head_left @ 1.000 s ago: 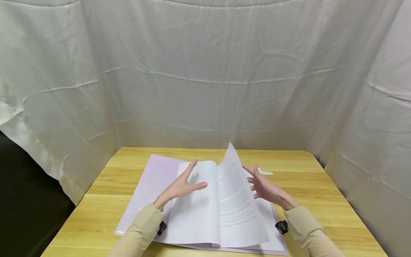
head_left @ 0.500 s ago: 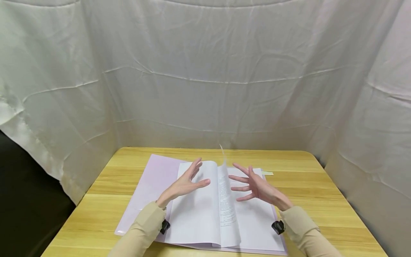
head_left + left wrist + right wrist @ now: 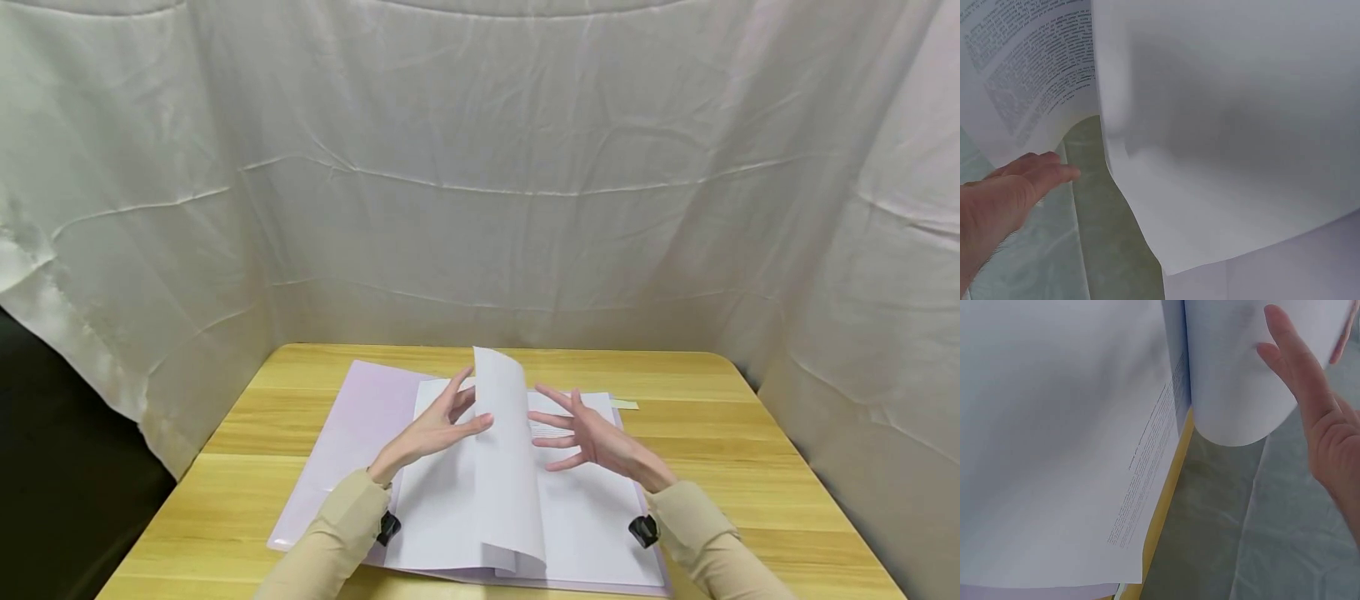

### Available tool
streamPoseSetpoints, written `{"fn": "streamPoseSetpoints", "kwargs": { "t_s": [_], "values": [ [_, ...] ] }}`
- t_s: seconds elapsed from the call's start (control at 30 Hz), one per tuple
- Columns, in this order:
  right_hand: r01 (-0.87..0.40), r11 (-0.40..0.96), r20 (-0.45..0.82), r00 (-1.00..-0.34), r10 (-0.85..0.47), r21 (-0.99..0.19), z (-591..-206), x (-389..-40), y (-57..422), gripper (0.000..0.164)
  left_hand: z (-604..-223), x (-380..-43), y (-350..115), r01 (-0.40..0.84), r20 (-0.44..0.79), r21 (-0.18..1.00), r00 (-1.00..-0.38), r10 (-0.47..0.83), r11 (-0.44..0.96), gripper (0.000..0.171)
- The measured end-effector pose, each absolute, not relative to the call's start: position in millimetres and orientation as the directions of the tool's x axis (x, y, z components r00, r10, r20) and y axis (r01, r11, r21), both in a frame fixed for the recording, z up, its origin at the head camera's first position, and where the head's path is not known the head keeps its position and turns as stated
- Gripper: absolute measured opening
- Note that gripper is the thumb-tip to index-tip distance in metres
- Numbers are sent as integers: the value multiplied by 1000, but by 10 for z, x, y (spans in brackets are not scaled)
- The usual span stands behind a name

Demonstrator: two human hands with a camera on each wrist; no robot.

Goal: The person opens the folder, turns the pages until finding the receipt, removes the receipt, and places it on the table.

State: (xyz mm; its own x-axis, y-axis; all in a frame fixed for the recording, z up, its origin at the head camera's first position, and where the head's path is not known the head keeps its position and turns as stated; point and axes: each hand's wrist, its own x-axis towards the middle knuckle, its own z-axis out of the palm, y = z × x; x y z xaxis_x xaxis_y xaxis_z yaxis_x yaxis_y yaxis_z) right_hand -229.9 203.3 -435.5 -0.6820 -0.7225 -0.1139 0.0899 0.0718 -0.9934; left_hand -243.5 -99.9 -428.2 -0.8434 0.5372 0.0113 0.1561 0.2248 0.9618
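Note:
A white page (image 3: 504, 454) stands up from an open folder of paper sheets and curls over toward the left, its blank side facing me. My left hand (image 3: 431, 429) is at its left edge, the thumb overlapping the page in the head view and the fingertips partly hidden behind it. Its fingers (image 3: 1054, 177) are extended beside the printed side of a sheet in the left wrist view. My right hand (image 3: 603, 442) hovers over the right-hand sheet (image 3: 600, 525) with fingers spread, close to the curled page's right side. The right fingers (image 3: 1294, 353) hold nothing.
The pale purple folder cover (image 3: 360, 425) lies open at the left on the wooden table (image 3: 720, 433). A small pale tab (image 3: 624, 405) sticks out at the folder's upper right. Grey curtains (image 3: 525, 167) enclose the table's back and sides.
The raised page has swung from right to left over the fold, its printed side turning away from me. The right hand moved left after it; the left hand shifted slightly right.

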Motion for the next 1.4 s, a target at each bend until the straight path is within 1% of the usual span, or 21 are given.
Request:
{"fn": "streamPoseSetpoints", "kwargs": {
  "t_s": [0.23,0.37,0.53,0.8,1.03,1.23,1.4],
  "values": [
    [86,67,-107,-674,-730,-994,-4349,-2281,2023,67,-4295,-2434,-1009,160,0,942,-878,478,294,103],
    [83,60,-100,-672,-734,-995,-4358,-2275,2035,69,-4323,-2440,-1022,181,20,924,-902,431,337,100],
    [56,47,-73,-670,-739,-997,-4380,-2291,2088,68,-4365,-2445,-1041,138,6,934,-927,374,328,96],
    [-15,42,-21,-685,-728,-999,-4428,-2353,2196,65,-4443,-2497,-1096,115,26,938,-964,263,327,94],
    [0,56,-39,-722,-691,-998,-4453,-2378,2249,66,-4496,-2508,-1190,85,3,939,-971,238,333,95],
    [-32,81,-28,-761,-648,-996,-4492,-2425,2315,64,-4550,-2525,-1260,51,-39,919,-975,218,392,97],
    [-66,120,-16,-817,-577,-991,-4556,-2487,2386,60,-4595,-2544,-1306,42,-55,890,-979,198,455,97]
  ]
}}
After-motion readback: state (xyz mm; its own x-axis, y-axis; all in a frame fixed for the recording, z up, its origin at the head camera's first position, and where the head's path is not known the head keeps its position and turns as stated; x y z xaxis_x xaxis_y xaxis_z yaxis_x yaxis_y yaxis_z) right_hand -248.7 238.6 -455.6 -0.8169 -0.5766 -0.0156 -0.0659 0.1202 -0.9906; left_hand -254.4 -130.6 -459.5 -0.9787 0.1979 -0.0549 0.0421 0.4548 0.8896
